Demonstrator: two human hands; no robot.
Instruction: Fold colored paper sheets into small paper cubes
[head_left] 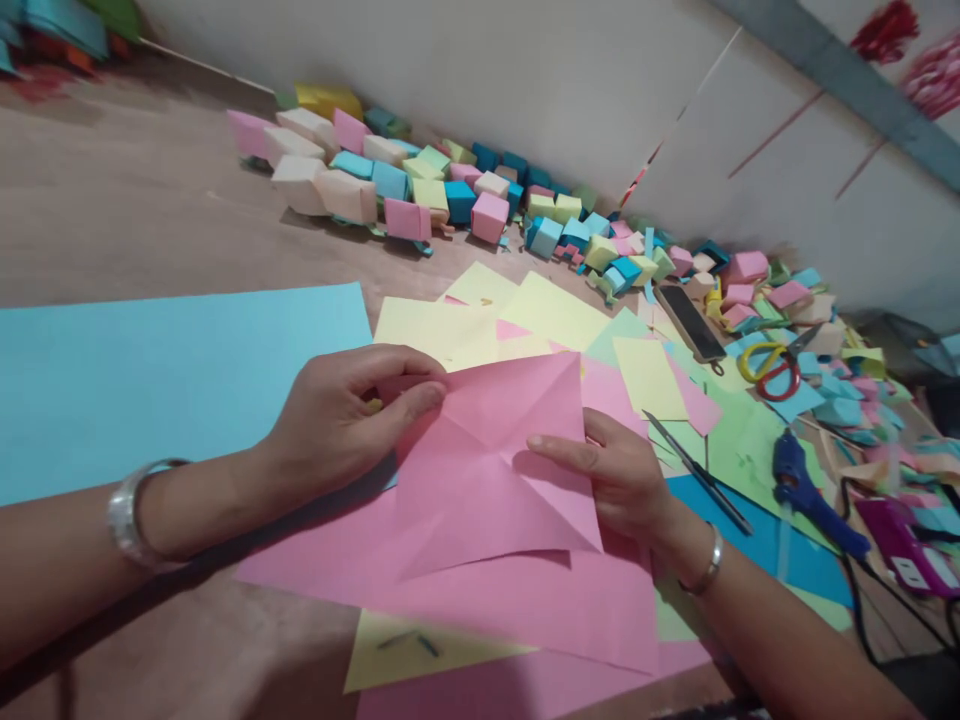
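Note:
A creased pink paper square [495, 460] is held between both hands above larger pink sheets [525, 600]. My left hand [345, 415] pinches its upper left edge with thumb and fingers closed on the paper. My right hand [607, 470] grips the right edge, fingers under the sheet and thumb lying on top. Each wrist wears a silver bangle. Fold lines cross the square diagonally.
A large light blue sheet [165, 370] lies at the left. Yellow squares [480, 320] lie beyond the hands. Several folded paper cubes [420, 190] line the wall. Scissors [769, 365], a blue glue gun [806, 490], a dark ruler [690, 320] and paper scraps crowd the right.

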